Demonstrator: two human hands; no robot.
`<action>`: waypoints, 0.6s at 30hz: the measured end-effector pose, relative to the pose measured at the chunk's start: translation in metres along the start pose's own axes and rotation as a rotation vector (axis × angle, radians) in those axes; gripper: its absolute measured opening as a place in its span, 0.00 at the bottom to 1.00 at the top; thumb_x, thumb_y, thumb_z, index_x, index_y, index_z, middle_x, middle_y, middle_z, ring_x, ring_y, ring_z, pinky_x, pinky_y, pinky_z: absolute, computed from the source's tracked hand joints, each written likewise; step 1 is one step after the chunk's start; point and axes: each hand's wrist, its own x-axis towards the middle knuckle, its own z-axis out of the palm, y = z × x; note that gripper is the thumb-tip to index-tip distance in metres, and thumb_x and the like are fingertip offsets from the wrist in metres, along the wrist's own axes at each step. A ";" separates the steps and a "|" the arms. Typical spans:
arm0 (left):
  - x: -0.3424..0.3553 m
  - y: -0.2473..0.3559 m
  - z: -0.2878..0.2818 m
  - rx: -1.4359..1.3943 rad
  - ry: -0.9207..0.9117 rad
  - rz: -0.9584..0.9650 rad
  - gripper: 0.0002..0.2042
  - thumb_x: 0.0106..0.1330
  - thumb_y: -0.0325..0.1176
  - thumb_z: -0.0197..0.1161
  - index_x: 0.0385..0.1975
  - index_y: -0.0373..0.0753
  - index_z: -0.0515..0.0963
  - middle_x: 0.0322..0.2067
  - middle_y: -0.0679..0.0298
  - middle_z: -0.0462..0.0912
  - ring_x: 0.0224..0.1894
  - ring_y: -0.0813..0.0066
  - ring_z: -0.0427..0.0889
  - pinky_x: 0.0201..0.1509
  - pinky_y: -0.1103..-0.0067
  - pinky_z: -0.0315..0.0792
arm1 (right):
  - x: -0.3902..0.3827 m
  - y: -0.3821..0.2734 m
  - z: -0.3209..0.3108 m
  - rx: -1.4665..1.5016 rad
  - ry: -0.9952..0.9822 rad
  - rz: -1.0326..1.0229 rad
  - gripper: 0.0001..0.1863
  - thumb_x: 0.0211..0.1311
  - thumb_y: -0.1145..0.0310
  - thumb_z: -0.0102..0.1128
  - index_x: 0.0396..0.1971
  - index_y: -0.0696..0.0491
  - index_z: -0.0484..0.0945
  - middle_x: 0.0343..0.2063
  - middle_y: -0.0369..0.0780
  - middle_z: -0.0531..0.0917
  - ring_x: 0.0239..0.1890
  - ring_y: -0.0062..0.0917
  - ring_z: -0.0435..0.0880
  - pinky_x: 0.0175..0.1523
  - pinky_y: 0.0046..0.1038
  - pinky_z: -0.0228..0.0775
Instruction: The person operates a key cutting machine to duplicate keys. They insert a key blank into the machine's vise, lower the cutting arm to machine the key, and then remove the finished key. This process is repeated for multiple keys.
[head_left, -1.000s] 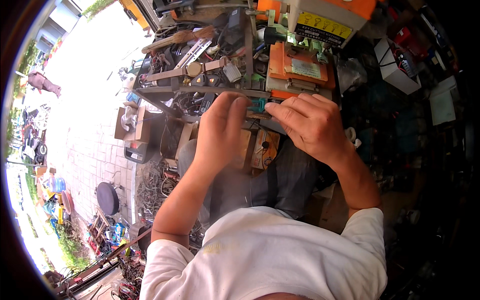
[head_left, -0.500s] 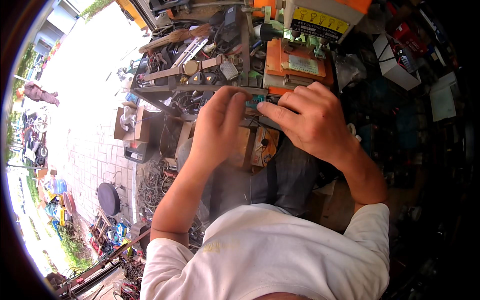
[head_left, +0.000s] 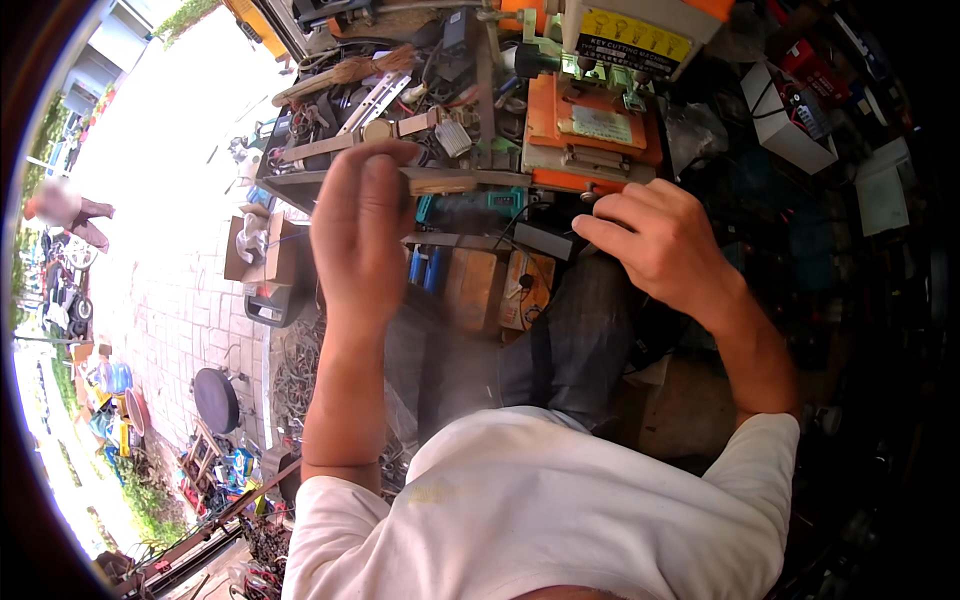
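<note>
My left hand (head_left: 362,225) is raised at the front edge of the cluttered bench, its fingers drawn together and a little blurred. A short wooden piece (head_left: 443,185) shows just to its right; whether the hand holds it is unclear. My right hand (head_left: 655,238) hovers in front of the orange key cutting machine (head_left: 585,115), index finger and thumb pinched. Anything in that pinch is too small to make out. Between the hands, a teal power tool (head_left: 470,206) lies under the bench edge, with a small dark box (head_left: 545,240) nearer my right fingers.
A wooden-handled brush (head_left: 345,75), a watch (head_left: 378,130) and tangled parts cover the bench at left. Blue cylinders (head_left: 425,268) and a wooden box (head_left: 474,288) sit before my knees. An open carton (head_left: 265,250) stands left; a white box (head_left: 790,125) lies far right.
My hands have moved apart: the left went left, the right went right and slightly nearer to me. The teal tool and dark box between them have come into view.
</note>
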 end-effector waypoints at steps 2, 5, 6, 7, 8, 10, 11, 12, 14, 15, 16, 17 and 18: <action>-0.006 -0.001 0.020 0.123 -0.042 0.096 0.13 0.82 0.34 0.50 0.50 0.34 0.79 0.24 0.76 0.69 0.26 0.90 0.65 0.31 0.88 0.61 | 0.009 -0.015 0.001 0.099 0.207 0.077 0.13 0.52 0.75 0.68 0.39 0.50 0.85 0.33 0.35 0.83 0.32 0.28 0.84 0.35 0.30 0.73; -0.014 -0.003 0.034 0.127 -0.040 0.106 0.13 0.83 0.34 0.50 0.49 0.33 0.79 0.24 0.77 0.68 0.26 0.92 0.63 0.30 0.89 0.58 | 0.020 -0.032 0.011 0.140 0.422 0.132 0.17 0.49 0.76 0.75 0.42 0.53 0.85 0.36 0.37 0.84 0.31 0.31 0.84 0.34 0.32 0.73; -0.014 -0.003 0.036 0.143 -0.035 0.122 0.13 0.83 0.35 0.50 0.49 0.33 0.79 0.24 0.76 0.68 0.26 0.92 0.63 0.30 0.89 0.58 | 0.024 -0.035 0.016 0.124 0.464 0.144 0.16 0.50 0.76 0.75 0.41 0.54 0.84 0.36 0.37 0.84 0.31 0.31 0.84 0.34 0.32 0.73; -0.015 -0.004 0.037 0.159 -0.025 0.134 0.13 0.83 0.35 0.51 0.49 0.33 0.79 0.24 0.76 0.69 0.26 0.92 0.63 0.30 0.89 0.58 | 0.027 -0.039 0.022 0.114 0.500 0.152 0.16 0.51 0.76 0.75 0.41 0.54 0.84 0.36 0.38 0.84 0.31 0.31 0.84 0.34 0.32 0.72; -0.015 -0.005 0.038 0.183 -0.029 0.154 0.12 0.82 0.34 0.51 0.49 0.33 0.79 0.25 0.76 0.70 0.27 0.92 0.63 0.30 0.89 0.58 | 0.029 -0.043 0.028 0.090 0.528 0.146 0.16 0.51 0.75 0.75 0.41 0.56 0.84 0.37 0.38 0.83 0.31 0.30 0.83 0.34 0.32 0.71; -0.016 -0.005 0.040 0.191 -0.020 0.151 0.11 0.82 0.33 0.51 0.49 0.33 0.79 0.25 0.76 0.70 0.27 0.92 0.63 0.30 0.89 0.58 | 0.034 -0.048 0.030 0.081 0.516 0.170 0.16 0.51 0.75 0.75 0.42 0.55 0.84 0.37 0.38 0.83 0.31 0.30 0.83 0.35 0.32 0.71; -0.017 -0.004 0.041 0.200 -0.018 0.149 0.11 0.82 0.33 0.52 0.48 0.33 0.79 0.25 0.76 0.70 0.27 0.92 0.63 0.30 0.89 0.58 | 0.036 -0.049 0.031 0.077 0.511 0.181 0.16 0.51 0.74 0.75 0.42 0.55 0.84 0.37 0.38 0.83 0.31 0.30 0.83 0.35 0.31 0.72; -0.017 -0.003 0.041 0.211 -0.016 0.147 0.11 0.82 0.32 0.52 0.48 0.33 0.79 0.25 0.76 0.70 0.27 0.92 0.63 0.30 0.89 0.58 | 0.038 -0.048 0.033 0.077 0.520 0.171 0.16 0.51 0.74 0.75 0.42 0.55 0.84 0.37 0.38 0.84 0.31 0.30 0.83 0.35 0.31 0.71; -0.018 -0.004 0.042 0.229 -0.020 0.151 0.10 0.82 0.32 0.52 0.48 0.33 0.79 0.25 0.76 0.70 0.27 0.92 0.63 0.30 0.89 0.58 | 0.039 -0.046 0.036 0.066 0.532 0.166 0.16 0.50 0.73 0.75 0.41 0.55 0.84 0.37 0.38 0.84 0.32 0.30 0.83 0.35 0.31 0.71; -0.017 -0.004 0.042 0.237 -0.022 0.157 0.10 0.82 0.32 0.52 0.48 0.33 0.79 0.25 0.76 0.70 0.27 0.92 0.63 0.30 0.89 0.58 | 0.040 -0.046 0.037 0.061 0.539 0.164 0.17 0.49 0.73 0.75 0.41 0.55 0.84 0.37 0.38 0.84 0.32 0.30 0.83 0.35 0.31 0.71; -0.017 -0.004 0.042 0.244 -0.021 0.169 0.10 0.82 0.32 0.52 0.48 0.33 0.79 0.25 0.77 0.70 0.27 0.92 0.63 0.30 0.89 0.58 | 0.040 -0.046 0.036 0.069 0.523 0.169 0.17 0.48 0.76 0.75 0.41 0.55 0.84 0.37 0.38 0.84 0.32 0.31 0.83 0.36 0.31 0.72; -0.017 -0.005 0.042 0.246 -0.021 0.171 0.10 0.82 0.31 0.52 0.48 0.33 0.79 0.25 0.77 0.70 0.27 0.92 0.63 0.30 0.89 0.58 | 0.040 -0.048 0.032 0.076 0.507 0.174 0.18 0.47 0.78 0.76 0.41 0.55 0.84 0.36 0.38 0.84 0.32 0.32 0.84 0.36 0.32 0.74; -0.017 -0.005 0.042 0.248 -0.020 0.174 0.10 0.82 0.31 0.52 0.47 0.33 0.79 0.25 0.77 0.70 0.27 0.92 0.63 0.30 0.89 0.57 | 0.040 -0.048 0.030 0.083 0.491 0.179 0.19 0.46 0.81 0.77 0.41 0.56 0.83 0.36 0.39 0.84 0.32 0.33 0.85 0.36 0.32 0.75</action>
